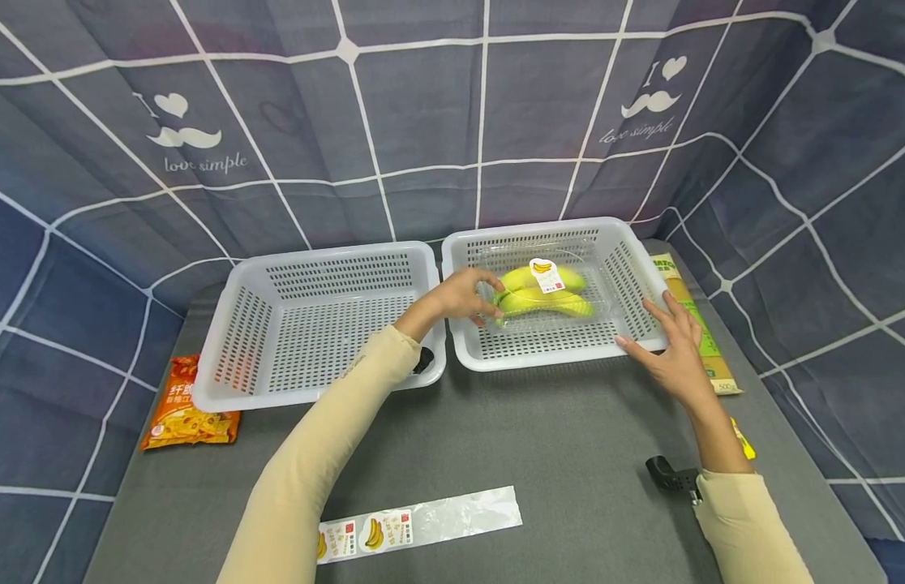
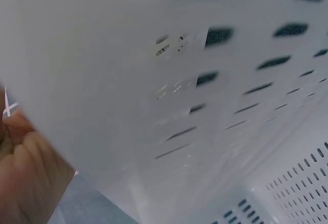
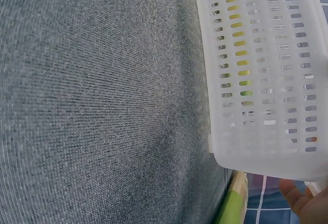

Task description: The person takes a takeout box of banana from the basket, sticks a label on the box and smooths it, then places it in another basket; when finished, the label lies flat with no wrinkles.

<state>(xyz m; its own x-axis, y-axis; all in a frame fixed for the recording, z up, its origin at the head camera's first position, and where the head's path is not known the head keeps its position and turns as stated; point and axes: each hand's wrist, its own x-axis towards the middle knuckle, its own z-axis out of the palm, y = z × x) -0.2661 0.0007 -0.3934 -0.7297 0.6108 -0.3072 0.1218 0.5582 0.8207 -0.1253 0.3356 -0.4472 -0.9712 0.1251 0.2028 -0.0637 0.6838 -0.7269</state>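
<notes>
In the right white basket (image 1: pixel 547 357), a clear plastic box (image 1: pixel 602 312) holds yellow-green bananas (image 1: pixel 543 302) and bears a banana-picture label (image 1: pixel 546 275). My left hand (image 1: pixel 463 296) reaches over that basket's left rim and grips the box's left end with curved fingers. At the basket's front right corner is my right hand (image 1: pixel 671 349), fingers spread, thumb by the front rim, apart from the box. Perforated basket wall (image 2: pixel 118 80) fills most of the left wrist view. Fingertips (image 3: pixel 292 196) show beside the basket corner in the right wrist view.
Another white basket (image 1: pixel 317 399) stands left, beside an orange snack bag (image 1: pixel 190 410). A green-yellow packet (image 1: pixel 704 341) lies right of the baskets. A strip of banana labels (image 1: pixel 416 523) lies on the grey table (image 1: pixel 555 454) in front. Patterned cloth (image 1: pixel 423 122) hangs behind.
</notes>
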